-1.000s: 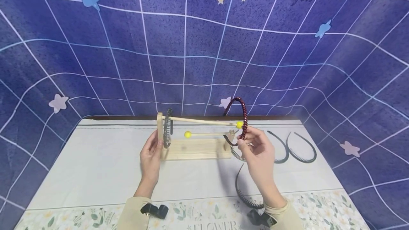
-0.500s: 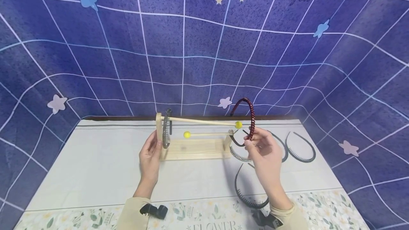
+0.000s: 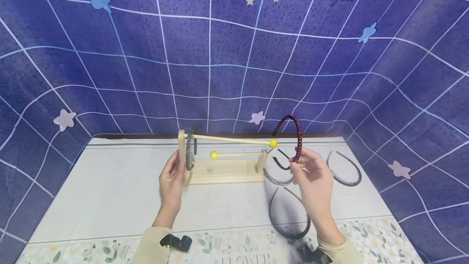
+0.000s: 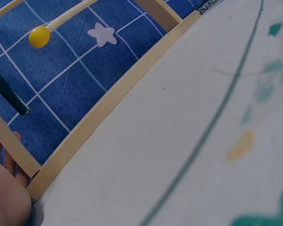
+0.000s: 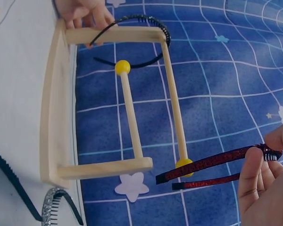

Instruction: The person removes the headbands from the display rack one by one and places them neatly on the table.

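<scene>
My right hand [image 3: 315,180] pinches a dark red, wrapped headband [image 3: 299,137] by its curved side, holding it up over the table. In the head view the headband stands just right of the yellow ball [image 3: 272,143] tipping the upper rod of a wooden stand [image 3: 223,174]. The right wrist view shows its black-tipped ends [image 5: 161,178] overlapping that ball. With my left hand [image 3: 171,178] I grip the stand's left upright [image 3: 181,144]. A dark toothed headband [image 3: 189,152] hangs on the upper rod near this upright. The lower rod [image 3: 238,154] carries nothing.
On the white table [image 3: 110,190] right of the stand lie a silvery toothed headband [image 3: 277,183] and a black headband [image 3: 346,181]. Nearer the front is another black headband [image 3: 291,235]. A blue grid-patterned cloth [image 3: 183,72] surrounds the table's back and sides.
My right hand has moved right with the red headband, away from the upper rod's yellow ball. My left hand has stayed on the upright.
</scene>
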Action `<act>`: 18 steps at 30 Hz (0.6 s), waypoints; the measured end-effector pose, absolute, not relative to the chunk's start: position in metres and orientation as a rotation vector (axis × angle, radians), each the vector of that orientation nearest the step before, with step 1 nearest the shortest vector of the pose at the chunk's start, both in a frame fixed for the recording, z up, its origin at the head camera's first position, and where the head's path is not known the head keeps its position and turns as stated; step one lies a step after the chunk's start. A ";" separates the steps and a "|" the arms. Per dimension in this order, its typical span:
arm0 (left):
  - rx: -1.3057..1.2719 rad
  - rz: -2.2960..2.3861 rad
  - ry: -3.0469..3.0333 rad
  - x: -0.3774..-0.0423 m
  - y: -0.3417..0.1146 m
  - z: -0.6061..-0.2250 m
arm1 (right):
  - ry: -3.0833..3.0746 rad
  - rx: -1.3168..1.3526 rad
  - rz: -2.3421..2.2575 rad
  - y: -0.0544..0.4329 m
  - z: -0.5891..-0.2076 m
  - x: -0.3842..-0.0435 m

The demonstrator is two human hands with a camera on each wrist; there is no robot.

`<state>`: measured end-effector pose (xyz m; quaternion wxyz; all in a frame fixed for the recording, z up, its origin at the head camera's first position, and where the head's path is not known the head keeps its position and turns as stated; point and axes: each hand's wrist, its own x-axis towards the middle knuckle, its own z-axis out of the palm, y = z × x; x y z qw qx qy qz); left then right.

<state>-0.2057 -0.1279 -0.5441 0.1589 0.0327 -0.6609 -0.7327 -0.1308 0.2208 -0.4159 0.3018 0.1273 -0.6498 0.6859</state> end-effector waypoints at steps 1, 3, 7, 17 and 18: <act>0.094 -2.094 -1.888 -0.206 -0.128 -0.544 | -1.724 0.335 1.817 0.222 -0.416 -0.130; 0.094 -2.098 -1.879 -0.206 -0.128 -0.545 | -1.734 0.324 1.811 0.225 -0.417 -0.129; 0.100 -2.101 -1.873 -0.206 -0.128 -0.545 | -1.779 0.273 1.783 0.231 -0.418 -0.127; 0.103 -2.097 -1.886 -0.207 -0.128 -0.545 | -1.902 0.102 1.722 0.243 -0.427 -0.123; 0.104 -2.097 -1.888 -0.207 -0.128 -0.545 | -1.922 0.091 1.700 0.245 -0.429 -0.123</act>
